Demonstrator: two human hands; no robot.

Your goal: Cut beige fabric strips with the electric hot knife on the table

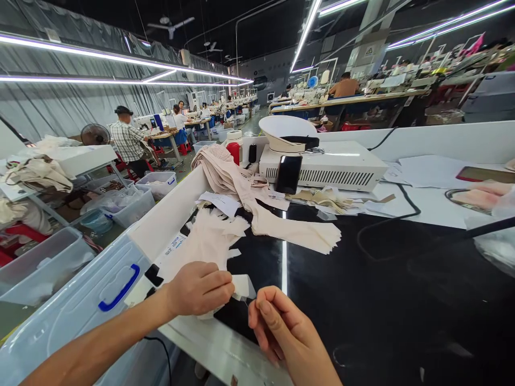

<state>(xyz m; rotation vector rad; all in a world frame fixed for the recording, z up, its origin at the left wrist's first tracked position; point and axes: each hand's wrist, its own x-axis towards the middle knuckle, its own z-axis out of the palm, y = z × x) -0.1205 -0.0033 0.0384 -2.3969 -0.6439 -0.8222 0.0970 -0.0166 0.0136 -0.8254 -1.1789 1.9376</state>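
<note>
My left hand point(203, 289) is closed on a small cream fabric piece point(240, 286), which sticks out past the fingers with a thin translucent strip at its end. Close on its right, my right hand point(286, 331) has thumb and forefinger pinched together; a fine line runs by its fingertips, but what they grip is too small to tell. Beyond the left hand lies a loose heap of cream fabric pieces point(209, 238). A longer stack of layered cream strips point(295, 230) stretches over the black tabletop point(386, 300).
At the back, a phone point(288, 174) leans on a white vented box point(325, 166), which carries a white bowl-shaped object point(287, 131). Red point(233, 152) and black thread spools point(252, 153) stand left of it. A black cable point(410, 201) crosses the right side. A lidded plastic bin point(80, 316) adjoins the table's left.
</note>
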